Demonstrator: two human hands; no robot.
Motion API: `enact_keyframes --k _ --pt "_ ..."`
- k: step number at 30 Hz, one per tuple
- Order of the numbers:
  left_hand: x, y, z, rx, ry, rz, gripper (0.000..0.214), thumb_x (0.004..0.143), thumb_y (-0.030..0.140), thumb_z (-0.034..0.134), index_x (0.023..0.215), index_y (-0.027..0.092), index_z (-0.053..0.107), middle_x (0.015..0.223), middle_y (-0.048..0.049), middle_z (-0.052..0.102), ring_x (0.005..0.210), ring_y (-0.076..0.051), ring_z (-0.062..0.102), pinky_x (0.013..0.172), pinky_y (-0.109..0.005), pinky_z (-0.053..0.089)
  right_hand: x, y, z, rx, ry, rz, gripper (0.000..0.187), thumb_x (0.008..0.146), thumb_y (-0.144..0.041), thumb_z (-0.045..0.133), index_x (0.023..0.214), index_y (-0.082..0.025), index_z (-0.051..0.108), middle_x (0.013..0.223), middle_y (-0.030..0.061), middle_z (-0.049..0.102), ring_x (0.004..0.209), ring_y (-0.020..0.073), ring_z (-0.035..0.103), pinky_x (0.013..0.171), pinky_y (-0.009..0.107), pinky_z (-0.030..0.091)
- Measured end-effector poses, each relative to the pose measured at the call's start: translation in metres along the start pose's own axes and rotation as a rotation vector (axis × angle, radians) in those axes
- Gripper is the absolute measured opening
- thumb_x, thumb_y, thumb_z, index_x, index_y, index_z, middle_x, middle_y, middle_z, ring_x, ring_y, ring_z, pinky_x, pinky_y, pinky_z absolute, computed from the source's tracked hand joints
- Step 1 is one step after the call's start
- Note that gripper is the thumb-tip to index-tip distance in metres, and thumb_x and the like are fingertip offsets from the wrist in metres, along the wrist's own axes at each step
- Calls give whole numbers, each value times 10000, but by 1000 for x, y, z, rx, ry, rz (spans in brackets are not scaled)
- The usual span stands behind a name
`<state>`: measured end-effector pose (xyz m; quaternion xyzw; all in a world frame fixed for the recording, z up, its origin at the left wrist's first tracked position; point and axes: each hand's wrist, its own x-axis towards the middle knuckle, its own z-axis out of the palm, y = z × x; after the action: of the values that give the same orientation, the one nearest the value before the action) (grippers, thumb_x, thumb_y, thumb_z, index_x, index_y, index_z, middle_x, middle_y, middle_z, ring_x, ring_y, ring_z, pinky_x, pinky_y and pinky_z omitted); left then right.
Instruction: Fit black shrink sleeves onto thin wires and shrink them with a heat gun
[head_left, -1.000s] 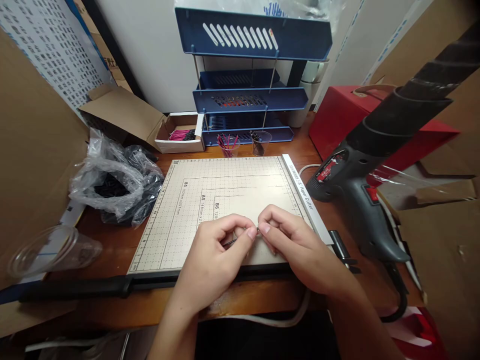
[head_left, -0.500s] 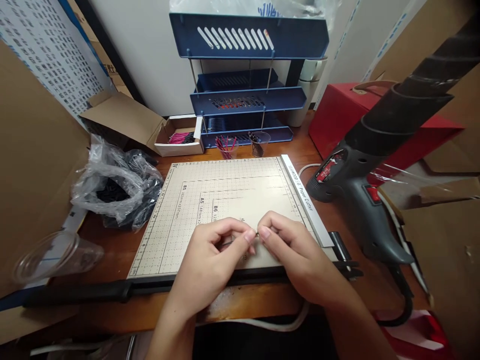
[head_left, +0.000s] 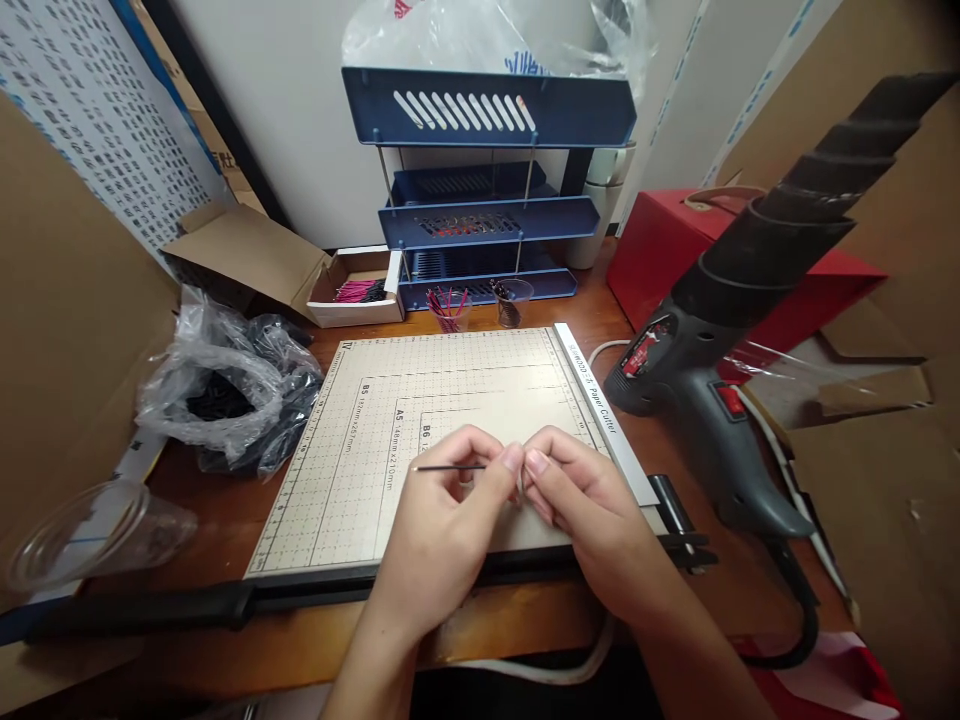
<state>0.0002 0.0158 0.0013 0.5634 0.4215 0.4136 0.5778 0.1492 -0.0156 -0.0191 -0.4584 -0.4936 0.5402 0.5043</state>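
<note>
Both hands meet over the lower right part of the paper cutter's gridded board (head_left: 322,480). My left hand (head_left: 446,530) is closed in a pinch on a thin black wire (head_left: 454,467), which sticks out leftward over the fingers and has a lighter tip. Fingertips of my right hand (head_left: 592,510) are pinched together right beside the left ones. Whatever lies between the right thumb and finger is too small and hidden to name.
A heat gun (head_left: 705,370) stands at right, before a red box (head_left: 645,250). Behind the board are cups of red wires (head_left: 450,312) and dark pieces (head_left: 511,308), an open carton (head_left: 352,312) and blue trays (head_left: 487,110). At left lie a plastic bag (head_left: 225,390), a clear cup (head_left: 142,530) and the cutter handle (head_left: 142,610).
The black wire now shows above my left fingers, where before it was mostly hidden. Both hands stay fingertip to fingertip. The view has tilted up slightly.
</note>
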Motion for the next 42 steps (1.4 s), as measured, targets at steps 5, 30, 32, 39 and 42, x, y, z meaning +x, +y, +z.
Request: enact_keyframes --k 5,30,32,39,42 --pt "3 3 7 9 -111 -9 364 1004 379 618 698 188 572 619 14 597 553 -99 432 525 -233 344 0 2 -2 53 18 11 493 1048 -542 582 751 -164 473 649 -49 351 577 62 232 531 219 215" --pt "-14 -4 6 195 11 86 442 1007 346 577 591 203 534 588 11 487 592 -137 456 579 -245 407 -1 -3 -2 206 -75 116 455 1013 -521 618 762 -152 530 653 -43 348 606 73 200 566 211 235" --pt "-15 -4 6 200 13 86 452 1014 356 577 590 203 539 583 9 490 588 -137 453 575 -244 408 0 -4 -2 204 -88 117 452 1016 -515 608 759 -152 525 652 -41 348 605 73 211 569 213 240" --pt "-13 -5 1 98 -27 -1 400 985 343 590 613 193 594 574 11 516 574 -129 480 563 -244 393 -1 -2 -1 187 -76 112 436 1023 -494 605 760 -154 529 630 -55 304 581 68 189 565 214 248" --pt "-12 -2 2 104 -29 -4 409 986 333 578 602 191 562 577 15 500 574 -122 461 558 -238 380 -1 1 0 210 -38 112 461 1007 -515 628 744 -154 516 626 -57 301 576 64 184 555 211 242"
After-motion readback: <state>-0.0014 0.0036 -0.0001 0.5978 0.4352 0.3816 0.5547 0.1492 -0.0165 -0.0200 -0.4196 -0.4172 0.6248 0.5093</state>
